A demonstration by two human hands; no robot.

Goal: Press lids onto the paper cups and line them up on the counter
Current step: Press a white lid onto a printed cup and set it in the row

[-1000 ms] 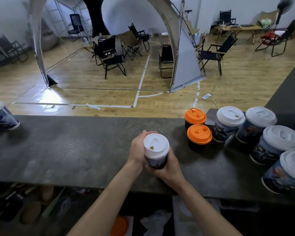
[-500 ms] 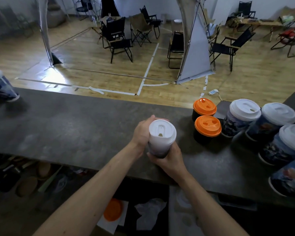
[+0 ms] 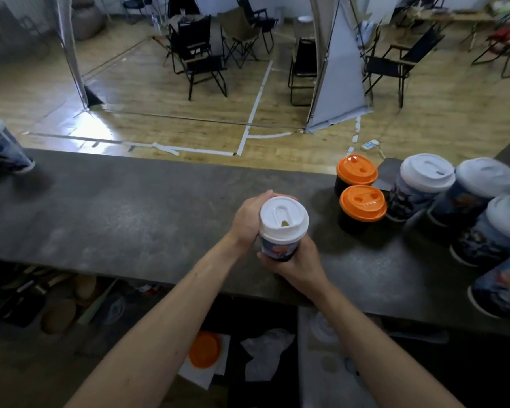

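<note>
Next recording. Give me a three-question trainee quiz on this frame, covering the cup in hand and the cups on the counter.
1. Multiple choice: the printed paper cup with the white plastic lid is in the grip of A) neither hand, B) both hands, C) one hand only.
2. True or false: the two black cups with orange plastic lids stand to its left on the dark grey stone counter.
3. Count: how many white-lidded printed cups are grouped at the counter's right end?

Key
1. B: the left hand and right hand both wrap it.
2. False: they stand to its right.
3. Four.
</note>
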